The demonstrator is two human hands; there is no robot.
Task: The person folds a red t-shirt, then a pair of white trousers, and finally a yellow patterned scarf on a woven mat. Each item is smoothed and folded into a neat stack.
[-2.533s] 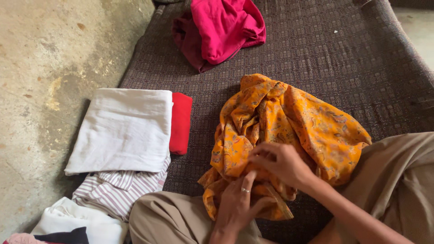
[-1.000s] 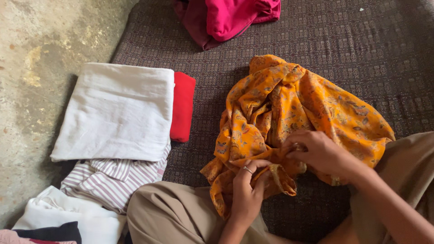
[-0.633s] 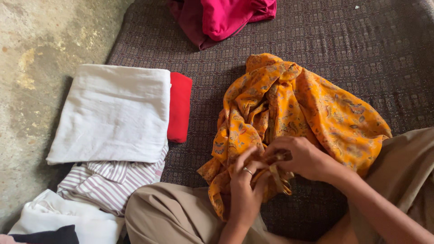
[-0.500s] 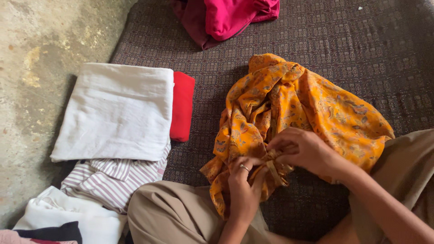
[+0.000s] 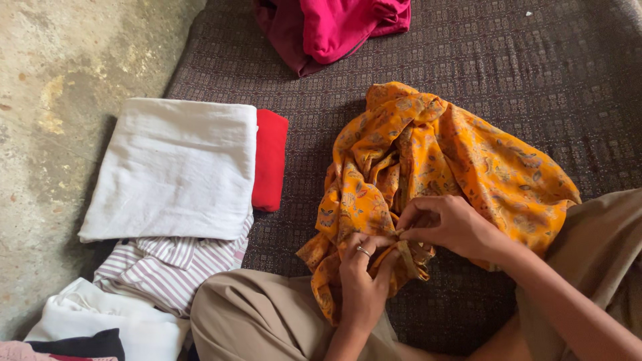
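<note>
Dark brown woven fabric covers the cot (image 5: 535,73) that carries everything. An orange printed cloth (image 5: 461,154) lies crumpled near its right edge, just in front of the person's khaki trousers. A folded white cloth (image 5: 170,167) sits at the left edge, over a red one (image 5: 269,160) and a striped shirt (image 5: 167,267); a pink garment (image 5: 334,27) lies at the far edge. The left hand (image 5: 361,281) and right hand (image 5: 448,224) both pinch the orange cloth's near hem.
</note>
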